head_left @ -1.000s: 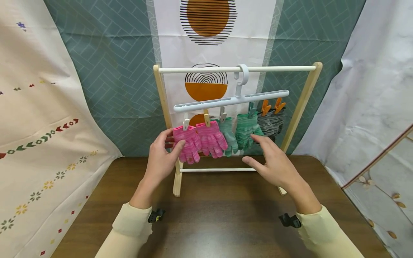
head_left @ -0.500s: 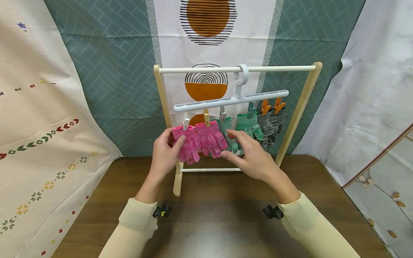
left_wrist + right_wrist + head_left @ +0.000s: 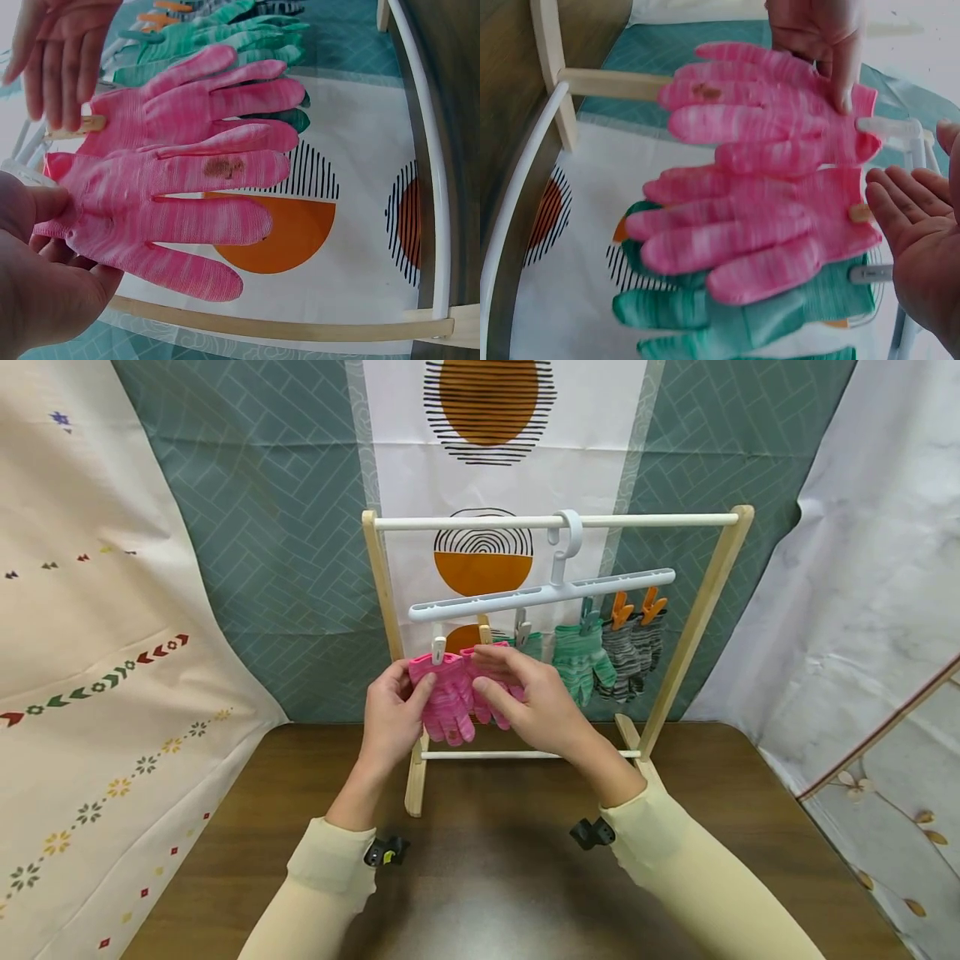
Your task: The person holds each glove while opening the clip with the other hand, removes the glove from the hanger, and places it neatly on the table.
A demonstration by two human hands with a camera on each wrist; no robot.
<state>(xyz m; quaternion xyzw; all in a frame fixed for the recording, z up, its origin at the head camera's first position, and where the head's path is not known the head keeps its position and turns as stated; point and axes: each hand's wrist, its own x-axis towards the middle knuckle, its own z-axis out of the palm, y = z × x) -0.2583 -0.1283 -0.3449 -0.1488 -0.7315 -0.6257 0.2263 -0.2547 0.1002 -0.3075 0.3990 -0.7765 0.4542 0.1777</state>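
Two pink striped gloves hang by clothespins from a pale hanger (image 3: 510, 602). My left hand (image 3: 393, 710) pinches the cuff edge of the leftmost pink glove (image 3: 448, 697), thumb in front, beside a white clothespin (image 3: 438, 649). A dark brown stain shows on one finger of that glove (image 3: 223, 167) in the left wrist view. My right hand (image 3: 536, 702) is in front of the second pink glove (image 3: 765, 225), fingers extended near its cuff and wooden clothespin (image 3: 861, 213); whether it touches them I cannot tell.
Green gloves (image 3: 581, 664) and dark grey gloves (image 3: 622, 656) hang farther right, the grey ones on orange clothespins (image 3: 621, 610). A rack with wooden legs (image 3: 693, 627) and a white top rail (image 3: 465, 523) stands on the brown table (image 3: 487, 860). Patterned cloths surround it.
My right hand has moved left from the green gloves, past the gap, to the second pink glove. My left hand keeps its hold on the leftmost glove, and the view has shifted slightly.
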